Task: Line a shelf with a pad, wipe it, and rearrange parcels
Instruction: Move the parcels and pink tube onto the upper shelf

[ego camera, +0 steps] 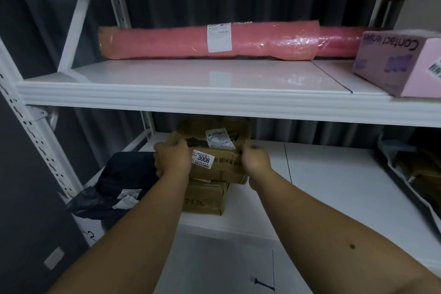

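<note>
I see a white metal shelving unit (35, 141) filling the view, with a dark curtain behind it. The upper shelf (191, 79) carries a long pink roll (167, 42) wrapped in clear film, lying lengthwise along the far edge, with a white label (219, 37) on its middle. At the right end of that shelf stands a pink carton (396, 64) printed "Contact lenses", set just in front of the roll's right end and overhanging the near edge.

The lower shelf (334, 186) holds the parcels. At its left lies a black plastic mailer (119, 186) with a white label, its near corner hanging over the shelf edge. Just right of it stands a stack of brown cardboard boxes: a bottom box (205, 198) with handwriting on its near face, and on it the top box (219, 167), bearing a sticker (201, 159) that reads "3008". A further brown parcel (214, 130) with a white label sits behind and above the top box; I cannot tell whether it rests on it. At the far right of the lower shelf an open grey bag (401, 174) shows brown items inside.

My left hand (173, 157) is closed on the left end of the top box. My right hand (255, 159) is closed on its right end. Both forearms reach in from the near edge.
</note>
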